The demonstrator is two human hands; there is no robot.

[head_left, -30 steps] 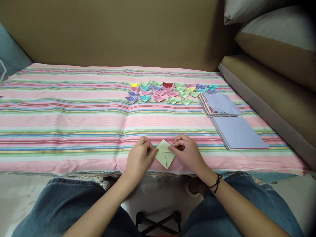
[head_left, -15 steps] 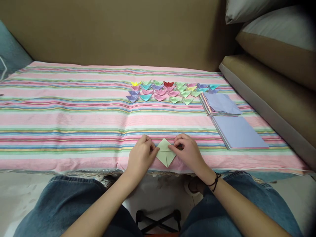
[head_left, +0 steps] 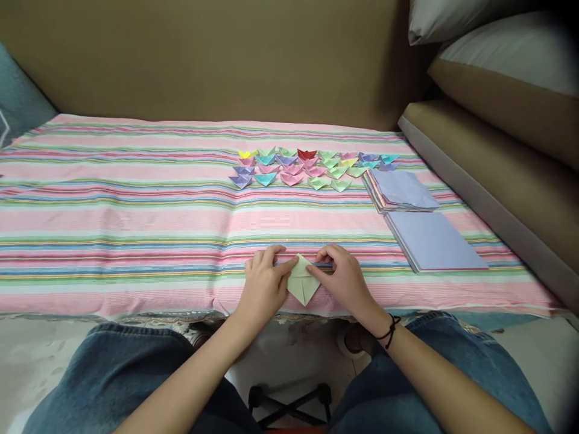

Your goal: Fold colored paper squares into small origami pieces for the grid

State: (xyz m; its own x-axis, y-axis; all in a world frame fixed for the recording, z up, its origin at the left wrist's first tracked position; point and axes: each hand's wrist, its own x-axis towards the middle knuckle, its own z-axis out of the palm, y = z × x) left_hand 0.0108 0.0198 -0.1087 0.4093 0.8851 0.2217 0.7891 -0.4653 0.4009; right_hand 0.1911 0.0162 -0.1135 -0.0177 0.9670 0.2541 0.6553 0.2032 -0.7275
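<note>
A pale green folded paper (head_left: 304, 288) lies as a diamond near the front edge of the striped cloth, with a crease across it and a slit in its lower half. My left hand (head_left: 266, 280) is at its left side, index finger stretched onto the upper left edge and the other fingers apart. On the right, my right hand (head_left: 344, 277) pinches the paper's upper right edge between thumb and curled fingers. Rows of small folded paper boats (head_left: 292, 169) in several colours stand farther back.
Two stacks of square paper, one upper (head_left: 407, 190) and one lower (head_left: 436, 241), lie at the right. Brown cushions (head_left: 479, 157) border the right side, and a brown backrest (head_left: 217, 60) rises behind the striped cloth (head_left: 113, 217).
My left hand has shifted slightly up and its index finger has straightened onto the paper's upper left edge. My right hand has hardly moved. The view has shifted a little.
</note>
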